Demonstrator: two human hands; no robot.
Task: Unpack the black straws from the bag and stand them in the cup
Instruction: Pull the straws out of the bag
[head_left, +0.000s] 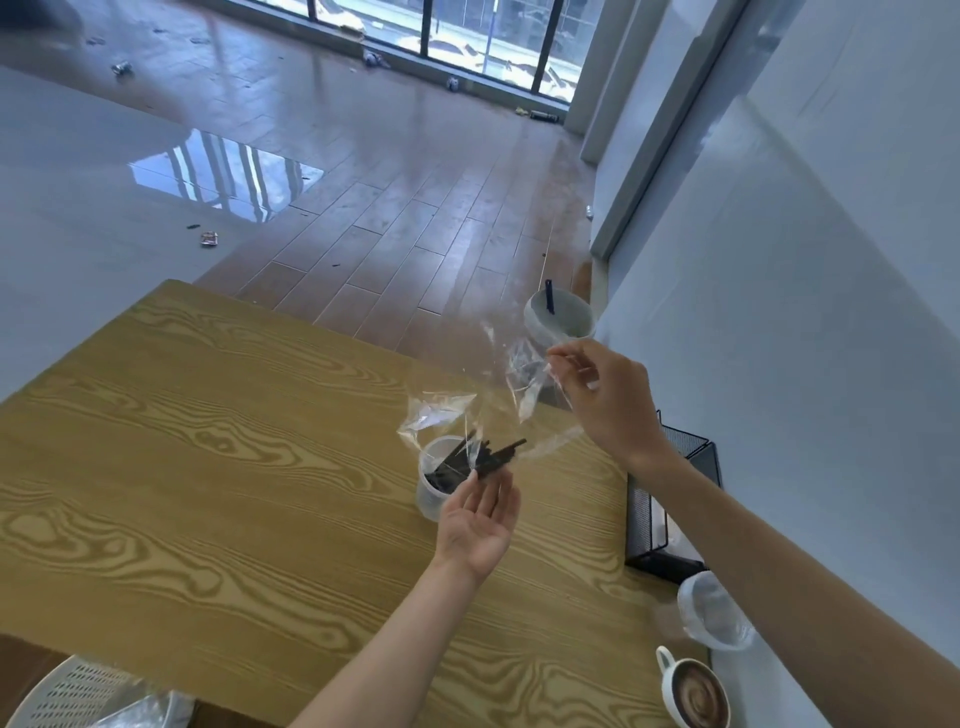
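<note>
1. My left hand (480, 519) lies palm up over the cup (434, 486), fingers apart, black straws (485, 460) across their tips; more straws stand in the cup.
2. My right hand (605, 395) pinches the clear bag (524, 384) aloft, fingers together on the film.
3. The cup sits on a wood-grain tabletop (208, 441).
4. Beyond lies a glossy plank floor (395, 208) with scattered litter, and tall windows (457, 31).

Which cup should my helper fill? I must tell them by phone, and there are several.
On the wood-grain table, look near its right side, just beyond the open left hand. The translucent plastic cup there already holds many black straws; the similar cup at the far corner holds just one.
</note>
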